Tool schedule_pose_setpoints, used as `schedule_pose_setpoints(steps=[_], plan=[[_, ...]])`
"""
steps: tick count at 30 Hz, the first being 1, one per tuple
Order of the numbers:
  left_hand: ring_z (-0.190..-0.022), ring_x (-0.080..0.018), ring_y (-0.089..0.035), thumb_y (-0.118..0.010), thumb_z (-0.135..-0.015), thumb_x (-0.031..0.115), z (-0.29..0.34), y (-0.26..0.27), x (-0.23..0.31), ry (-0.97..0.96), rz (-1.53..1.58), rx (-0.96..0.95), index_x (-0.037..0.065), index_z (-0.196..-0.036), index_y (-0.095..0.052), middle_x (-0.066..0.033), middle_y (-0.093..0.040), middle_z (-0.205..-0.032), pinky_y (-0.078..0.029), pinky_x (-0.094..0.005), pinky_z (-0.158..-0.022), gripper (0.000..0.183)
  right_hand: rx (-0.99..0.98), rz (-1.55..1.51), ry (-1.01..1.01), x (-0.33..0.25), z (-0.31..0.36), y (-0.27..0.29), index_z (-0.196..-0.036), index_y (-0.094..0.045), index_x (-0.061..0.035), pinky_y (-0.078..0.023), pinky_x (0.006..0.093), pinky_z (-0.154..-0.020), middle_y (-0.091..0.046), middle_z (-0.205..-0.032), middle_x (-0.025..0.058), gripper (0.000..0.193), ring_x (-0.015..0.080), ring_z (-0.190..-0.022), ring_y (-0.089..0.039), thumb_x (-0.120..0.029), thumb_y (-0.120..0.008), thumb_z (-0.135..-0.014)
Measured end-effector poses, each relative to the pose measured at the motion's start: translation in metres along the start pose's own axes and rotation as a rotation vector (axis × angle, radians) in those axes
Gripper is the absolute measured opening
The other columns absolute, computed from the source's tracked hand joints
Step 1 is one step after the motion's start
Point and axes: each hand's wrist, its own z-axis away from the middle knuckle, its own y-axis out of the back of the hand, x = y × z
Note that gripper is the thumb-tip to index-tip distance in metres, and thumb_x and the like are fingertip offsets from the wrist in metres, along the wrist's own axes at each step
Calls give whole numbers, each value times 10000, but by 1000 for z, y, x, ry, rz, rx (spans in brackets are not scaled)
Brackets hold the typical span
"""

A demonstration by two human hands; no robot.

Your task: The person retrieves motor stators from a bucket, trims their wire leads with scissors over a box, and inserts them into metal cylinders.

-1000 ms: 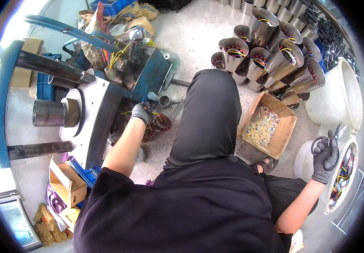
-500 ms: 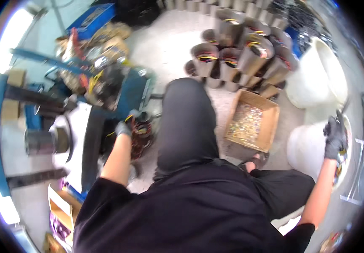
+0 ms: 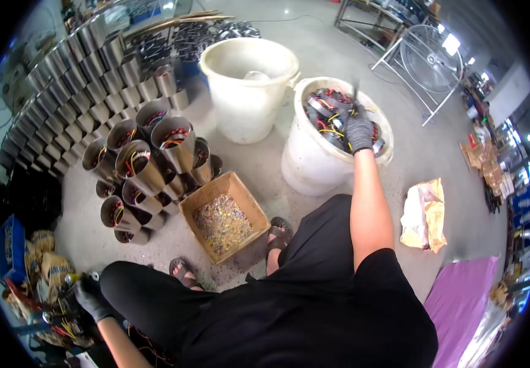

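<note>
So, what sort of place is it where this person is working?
Probably a workshop or small factory, perhaps for electric motors: stacked metal cylinders, some with coloured wires inside, and a white bin full of wired metal parts.

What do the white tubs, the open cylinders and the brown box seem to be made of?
White tubs: probably plastic, dull, with thick rounded rims.
Open cylinders: apparently bare metal; their grey walls shine with streaky highlights.
Brown box: likely cardboard, matte with thin, flat sides.
</note>
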Motion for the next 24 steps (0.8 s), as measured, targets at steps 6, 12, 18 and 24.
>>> schedule_pose_setpoints(steps=[6, 12, 18, 24], plan=[[-1063, -213, -604, -491, -1006, 342, -6, -209, 95, -316, -54, -210, 36, -1208, -614, -86, -635, -1218, -469, -376, -937, 386, -340, -92, 155, -92, 36, 26, -1320, -497, -156, -451, 389, -1004, -628, -1241, 128, 487, 305, -1139, -598, -252, -640, -865], [-896, -147, -602, -423, -1042, 351, 44, -369, 18, -163, -115, -768, 11, -1104, -641, -60, -650, -993, -494, -302, -856, 408, -195, -152, 101, -27, -17, -69, -1064, -611, -92, -467, 442, -914, -651, -1085, 178, 307, 345, -1047, -613, -310, -426, -952], [-807, -142, -613, -526, -973, 373, 115, -377, -32, -48, -501, -914, 37, -1020, -643, -34, -628, -879, -484, -267, -720, 359, -247, -222, -189, -59, -17, -94, -1082, -632, -24, -496, 419, -876, -662, -1015, 236, 329, 365, -1006, -640, -262, -513, -888], [-785, -132, -582, -497, -995, 246, 136, -382, -42, -64, -567, -1019, 34, -1012, -632, -49, -619, -878, -466, -276, -736, 252, -272, -423, -280, -61, -17, -83, -1118, -612, -43, -489, 454, -930, -633, -1132, 277, 393, 409, -1087, -605, -303, -585, -824]])
